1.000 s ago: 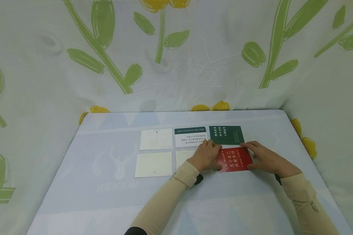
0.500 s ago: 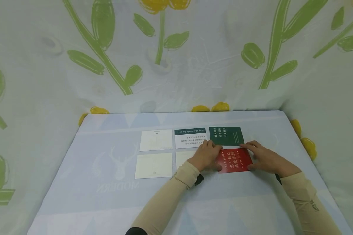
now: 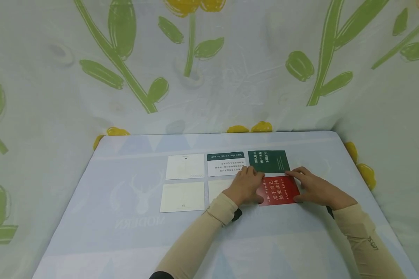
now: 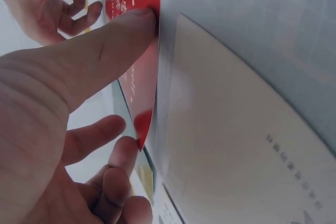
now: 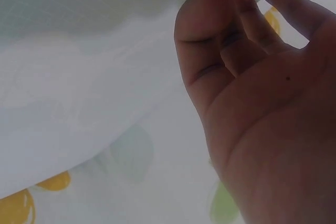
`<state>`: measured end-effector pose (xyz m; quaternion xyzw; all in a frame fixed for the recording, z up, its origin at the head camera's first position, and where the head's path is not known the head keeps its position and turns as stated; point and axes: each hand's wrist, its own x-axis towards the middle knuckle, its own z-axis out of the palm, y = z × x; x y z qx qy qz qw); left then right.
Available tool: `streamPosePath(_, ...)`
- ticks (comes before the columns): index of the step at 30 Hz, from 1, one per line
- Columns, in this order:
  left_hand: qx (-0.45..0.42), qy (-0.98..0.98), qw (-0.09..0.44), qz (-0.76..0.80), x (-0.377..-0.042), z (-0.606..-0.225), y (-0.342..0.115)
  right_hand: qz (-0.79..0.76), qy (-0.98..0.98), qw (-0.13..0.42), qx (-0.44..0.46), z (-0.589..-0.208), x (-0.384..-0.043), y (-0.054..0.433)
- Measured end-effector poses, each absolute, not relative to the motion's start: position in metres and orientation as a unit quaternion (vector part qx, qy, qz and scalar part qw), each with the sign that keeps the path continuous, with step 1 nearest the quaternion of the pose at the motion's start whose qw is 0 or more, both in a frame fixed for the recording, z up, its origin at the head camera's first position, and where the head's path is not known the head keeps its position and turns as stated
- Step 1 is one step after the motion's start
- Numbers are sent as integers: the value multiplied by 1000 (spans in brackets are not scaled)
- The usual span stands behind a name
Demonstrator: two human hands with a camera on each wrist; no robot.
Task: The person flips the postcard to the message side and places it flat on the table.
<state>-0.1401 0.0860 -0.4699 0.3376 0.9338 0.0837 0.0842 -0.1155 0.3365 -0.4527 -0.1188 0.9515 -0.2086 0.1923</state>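
Observation:
In the head view a red card (image 3: 278,190) with white lettering lies at the near right of a group of cards. At its left side is my left hand (image 3: 244,186), thumb at the edge and fingertips near the far corner. The left wrist view shows that thumb (image 4: 139,22) on the card's edge and a fingertip at a corner. My right hand (image 3: 315,188) holds the right side, thumb near the lower corner, fingers at the upper one. Behind the red card lies a dark green card (image 3: 268,161). In the right wrist view the right hand's fingertips are partly cut off.
A white card with a green band (image 3: 227,164) lies left of the green one. Two cream cards (image 3: 185,166) stand in a column further left. Another cream card (image 3: 216,188) is partly covered by my left arm. The table (image 3: 101,217) meets a flowered cloth (image 3: 237,89) behind.

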Motion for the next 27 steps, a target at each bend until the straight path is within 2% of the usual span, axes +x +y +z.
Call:
streamPosePath(10, 341, 936, 55, 69, -136, -471, 86, -211, 953, 180, -120, -454, -114, 337)
streamPosePath(21, 330, 939, 50, 84, -133, -471, 86, -206, 961, 123, -140, -457, -106, 338)
streamPosePath(27, 330, 939, 23, 91, -131, -472, 83, -215, 961, 108, -132, -457, -102, 339)
